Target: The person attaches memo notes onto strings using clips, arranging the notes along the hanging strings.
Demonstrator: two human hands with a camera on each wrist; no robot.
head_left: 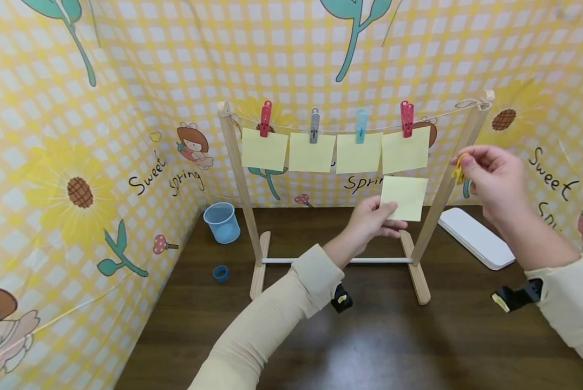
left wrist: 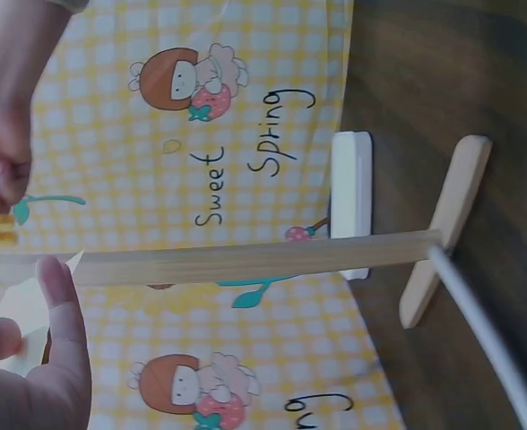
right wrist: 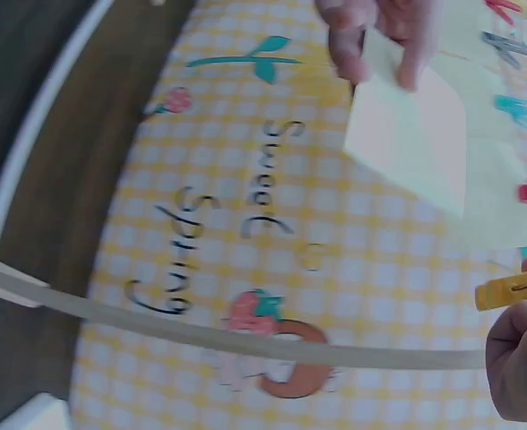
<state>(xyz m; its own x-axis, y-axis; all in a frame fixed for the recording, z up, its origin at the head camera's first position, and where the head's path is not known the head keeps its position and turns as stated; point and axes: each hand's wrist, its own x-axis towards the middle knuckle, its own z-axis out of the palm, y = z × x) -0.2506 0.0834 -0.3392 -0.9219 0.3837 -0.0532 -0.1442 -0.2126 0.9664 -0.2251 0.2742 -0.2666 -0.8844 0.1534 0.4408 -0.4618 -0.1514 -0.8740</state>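
My left hand [head_left: 369, 219] pinches a pale yellow sticky note [head_left: 408, 197] by its lower left, just below the row of hanging notes. Between the thumb and fingers of my right hand [head_left: 496, 179] is a yellow clothespin [head_left: 459, 169], level with the right post of a wooden stand; the right wrist view shows this clothespin [right wrist: 513, 290] side-on. Along the stand's string, clothespins hold several notes: a red clothespin [head_left: 266, 119], a grey one [head_left: 314, 125], a light blue one [head_left: 361, 125] and a red one [head_left: 406, 119] at the right. The rightmost hanging note [head_left: 405, 150] is slightly tilted.
The wooden stand's right post [head_left: 449, 187] rises between my hands. A blue bucket [head_left: 223, 223] and a small blue cup [head_left: 220, 273] are on the dark table [head_left: 310, 346] at left. A white case [head_left: 476, 238] lies right of the stand. Checkered cloth [head_left: 281, 49] hangs behind.
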